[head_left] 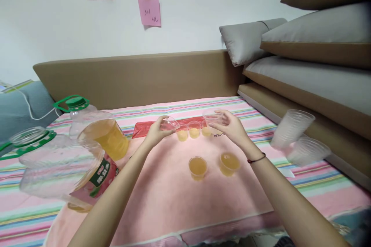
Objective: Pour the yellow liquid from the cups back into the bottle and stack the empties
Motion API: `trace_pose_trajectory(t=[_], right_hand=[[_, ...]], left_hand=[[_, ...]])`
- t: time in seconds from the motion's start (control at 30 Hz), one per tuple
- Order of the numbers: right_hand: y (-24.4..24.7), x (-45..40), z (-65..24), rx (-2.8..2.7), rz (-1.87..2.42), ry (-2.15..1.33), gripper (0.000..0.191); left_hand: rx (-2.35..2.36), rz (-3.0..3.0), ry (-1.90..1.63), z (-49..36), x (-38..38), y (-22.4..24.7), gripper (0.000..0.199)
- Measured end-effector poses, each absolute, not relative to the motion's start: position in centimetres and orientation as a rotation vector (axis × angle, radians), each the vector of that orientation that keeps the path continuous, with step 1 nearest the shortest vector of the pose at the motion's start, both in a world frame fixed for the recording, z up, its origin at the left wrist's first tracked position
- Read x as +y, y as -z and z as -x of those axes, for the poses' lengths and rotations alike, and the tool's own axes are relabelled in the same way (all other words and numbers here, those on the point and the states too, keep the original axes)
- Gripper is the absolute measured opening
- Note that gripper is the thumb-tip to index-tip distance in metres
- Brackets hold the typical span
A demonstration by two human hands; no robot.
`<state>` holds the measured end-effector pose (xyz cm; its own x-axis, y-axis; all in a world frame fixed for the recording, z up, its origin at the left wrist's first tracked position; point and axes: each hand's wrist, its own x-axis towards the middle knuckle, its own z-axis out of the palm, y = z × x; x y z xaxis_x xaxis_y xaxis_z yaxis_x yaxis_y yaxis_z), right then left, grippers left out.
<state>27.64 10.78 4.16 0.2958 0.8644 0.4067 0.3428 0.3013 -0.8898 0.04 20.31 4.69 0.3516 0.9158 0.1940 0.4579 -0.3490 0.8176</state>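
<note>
My left hand holds a clear plastic cup, tilted, by its side. In my right hand is another clear cup, raised a little above the pink cloth. Behind and between the hands, three small cups with yellow liquid stand in a row near a red wrapper. Closer to me, two cups of darker amber liquid stand side by side, one in the middle and one to its right.
At left are two big clear jugs, one green-capped with amber liquid, one uncapped with a red label. Two stacks of clear cups lie at right. Cushions rise behind them, and a brown headboard runs along the wall.
</note>
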Motion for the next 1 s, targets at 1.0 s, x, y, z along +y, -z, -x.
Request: trace_pose_trajectory(t=[1.0], right_hand=[[-2.8,20.4,-22.5,-2.245,1.389,0.273,0.037]], left_hand=[[1.316,-2.719,-0.515,-2.0,23.6,-3.6,0.056]])
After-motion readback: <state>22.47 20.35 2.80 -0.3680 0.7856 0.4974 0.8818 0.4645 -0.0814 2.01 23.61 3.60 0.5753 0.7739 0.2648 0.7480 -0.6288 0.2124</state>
